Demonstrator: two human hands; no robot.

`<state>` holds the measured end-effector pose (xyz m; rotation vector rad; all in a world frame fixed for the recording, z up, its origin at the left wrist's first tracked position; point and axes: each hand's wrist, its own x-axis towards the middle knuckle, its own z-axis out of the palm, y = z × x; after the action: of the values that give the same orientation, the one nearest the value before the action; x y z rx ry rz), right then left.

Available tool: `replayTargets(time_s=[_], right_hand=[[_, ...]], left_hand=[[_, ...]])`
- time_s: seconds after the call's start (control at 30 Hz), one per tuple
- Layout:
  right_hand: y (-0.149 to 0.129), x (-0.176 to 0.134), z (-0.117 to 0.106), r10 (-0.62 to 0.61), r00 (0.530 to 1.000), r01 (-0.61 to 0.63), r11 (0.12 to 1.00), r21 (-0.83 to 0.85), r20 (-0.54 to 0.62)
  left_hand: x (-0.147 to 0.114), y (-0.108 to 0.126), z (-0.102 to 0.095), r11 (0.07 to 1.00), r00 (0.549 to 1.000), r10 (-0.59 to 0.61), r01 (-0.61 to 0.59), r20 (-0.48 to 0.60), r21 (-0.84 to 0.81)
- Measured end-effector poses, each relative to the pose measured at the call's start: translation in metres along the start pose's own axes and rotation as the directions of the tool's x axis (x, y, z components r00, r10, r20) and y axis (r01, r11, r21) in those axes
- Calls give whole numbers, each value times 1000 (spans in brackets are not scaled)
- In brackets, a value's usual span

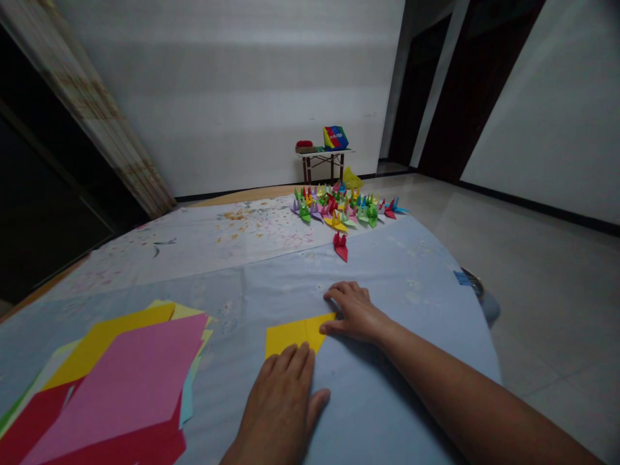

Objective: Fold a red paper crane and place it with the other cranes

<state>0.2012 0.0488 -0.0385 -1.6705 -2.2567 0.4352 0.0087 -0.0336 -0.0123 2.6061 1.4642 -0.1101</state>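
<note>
A yellow sheet of paper (290, 334) with straight edges lies on the blue tablecloth in front of me. My left hand (285, 387) rests flat over its near edge, fingers stretched forward and thumb out to the side. At the paper's right corner is my right hand (351, 313); its thumb touches the yellow corner while the fingers stay apart, curving over the cloth. Part of the paper is hidden under my left hand. Beyond my right hand sits a single red paper crane (340, 247).
A stack of coloured paper sheets (135, 368), pink uppermost, lies at the left. Many folded cranes (339, 206) crowd the table's far side. Behind stands a small table (324, 155) bearing a colourful box (335, 137). The round table's edge curves along the right.
</note>
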Motion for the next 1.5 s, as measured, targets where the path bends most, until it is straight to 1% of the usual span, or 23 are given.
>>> replayTargets(time_s=[0.1, 0.23, 0.37, 0.47, 0.57, 0.63, 0.7, 0.77, 0.87, 0.93, 1.0, 1.07, 1.1, 1.17, 1.27, 1.33, 1.37, 1.4, 1.43, 1.47, 1.5], right_hand=[[7, 1, -2, 20, 1000, -20, 1000, 2, -2], [21, 3, -6, 85, 996, -84, 996, 9, -27], [30, 5, -9, 96, 994, -95, 995, 30, -58], [30, 5, -10, 35, 993, -24, 995, 99, -111], [21, 4, -11, -83, 985, 108, 981, 160, -153], [14, 2, -10, -176, 978, 193, 969, 155, -116], [7, 1, -9, -246, 969, 248, 959, 139, -32], [2, 0, -8, -269, 963, 265, 956, 128, 14], [0, -2, -7, -283, 959, 277, 951, 137, 31], [0, -3, -6, -280, 960, 271, 947, 172, 28], [-2, -3, -4, -244, 969, 230, 943, 242, 31], [-5, -4, -2, -196, 980, 168, 917, 362, 40], [-8, -4, -1, -176, 984, 141, 890, 433, 42], [-14, -4, 1, -156, 987, 113, 813, 571, 26], [-22, -4, 3, -199, 980, 145, 675, 723, -11], [-24, -4, 2, -243, 969, 183, 586, 789, -45], [-24, -4, 2, -251, 965, 203, 560, 803, -69], [-24, -4, 1, -246, 964, 222, 554, 803, -96], [-23, -4, 0, -233, 965, 237, 566, 790, -122], [-21, -4, 0, -219, 965, 248, 589, 769, -144], [-20, -3, -1, -207, 966, 254, 611, 750, -158]], left_hand=[[1, -1, -1, 1000, 1000, 3, -3, -1, -18], [1, 0, -4, 999, 1000, 11, -12, -12, -44], [3, -1, -4, 997, 997, 16, -22, -77, -75], [5, -4, -2, 992, 989, 22, -39, -147, -116], [8, -8, 1, 988, 979, 19, -49, -202, -145], [9, -10, 4, 985, 972, 14, -53, -236, -163], [10, -11, 8, 982, 965, 4, -53, -264, -180], [11, -12, 11, 980, 957, -12, -46, -289, -194], [13, -14, 15, 978, 947, -37, -31, -319, -207], [13, -14, 16, 977, 943, -44, -28, -330, -211], [13, -13, 15, 978, 940, -49, -24, -338, -209], [13, -12, 15, 979, 937, -58, -14, -344, -204], [13, -12, 14, 979, 935, -64, -8, -349, -202], [13, -12, 13, 978, 928, -77, -2, -365, -211], [12, -14, 10, 963, 911, -102, -10, -400, -268], [11, -18, 5, 939, 893, -133, -25, -430, -342], [11, -20, 2, 918, 881, -163, -30, -444, -396], [11, -23, -1, 884, 869, -205, -33, -450, -466], [12, -25, -4, 834, 855, -260, -36, -448, -551], [14, -28, -7, 759, 842, -328, -35, -428, -650], [16, -30, -10, 657, 832, -398, -35, -386, -753]])
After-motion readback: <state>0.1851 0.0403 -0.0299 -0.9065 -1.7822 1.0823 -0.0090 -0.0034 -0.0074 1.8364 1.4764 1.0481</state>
